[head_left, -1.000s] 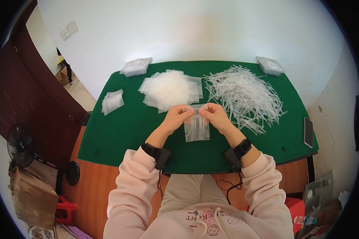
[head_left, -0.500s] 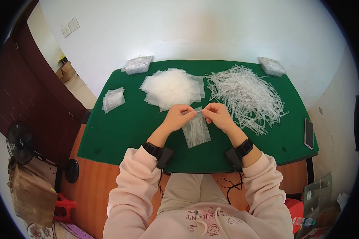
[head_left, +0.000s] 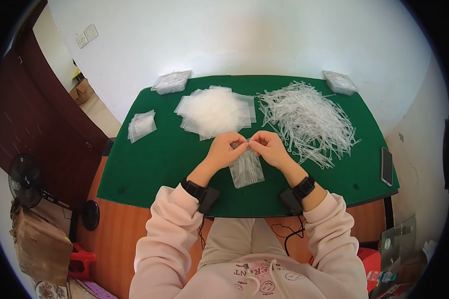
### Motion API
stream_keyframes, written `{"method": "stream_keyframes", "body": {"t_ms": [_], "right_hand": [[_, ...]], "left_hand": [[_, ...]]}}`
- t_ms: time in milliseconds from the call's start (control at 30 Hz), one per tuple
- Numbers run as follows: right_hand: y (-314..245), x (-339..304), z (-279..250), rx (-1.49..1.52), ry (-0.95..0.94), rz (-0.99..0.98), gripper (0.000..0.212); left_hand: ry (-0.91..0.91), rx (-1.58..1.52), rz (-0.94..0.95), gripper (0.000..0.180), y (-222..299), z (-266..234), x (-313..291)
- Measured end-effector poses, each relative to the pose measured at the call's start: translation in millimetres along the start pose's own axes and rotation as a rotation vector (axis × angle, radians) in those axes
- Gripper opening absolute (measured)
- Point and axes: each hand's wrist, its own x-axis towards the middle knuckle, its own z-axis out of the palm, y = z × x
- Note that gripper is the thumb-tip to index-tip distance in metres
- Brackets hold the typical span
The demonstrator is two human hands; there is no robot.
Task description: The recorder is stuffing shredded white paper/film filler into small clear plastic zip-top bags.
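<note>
Clear plastic, thin and limp by the look of it: the bag [head_left: 247, 175] of slim sticks [head_left: 248, 167] is at the green bench's [head_left: 169, 172] near middle, left hand [head_left: 227, 149] and right hand [head_left: 269, 148] both pinching its top edge. I'd judge it light, slippery, easily creased; best gripped there, above the stiffer sticks.

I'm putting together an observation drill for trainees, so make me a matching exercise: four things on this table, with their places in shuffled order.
Things:
1. Phone
2. Bag holding clear sticks
3. Large pile of flat bags
4. Small group of bags

Places:
A. Near the left edge of the green table
B. Held by left hand and right hand
C. Near the table's right edge
D. Just left of the loose stick heap

Pairs: 1-C, 2-B, 3-D, 4-A
</note>
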Motion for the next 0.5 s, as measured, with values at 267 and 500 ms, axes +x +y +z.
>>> {"method": "stream_keyframes", "body": {"t_ms": [267, 500], "right_hand": [[0.1, 0.6, -1.3, -0.059, 0.010, -0.006, 0.010], [2.0, 3.9, -12.9, -0.081, 0.058, 0.001, 0.011]], "left_hand": [[-0.166, -0.262, -0.340, 0.012, -10.5, -7.0, 2.4], [-0.180, -0.363, -0.397, 0.013, -19.2, -17.4, 6.0]]}}
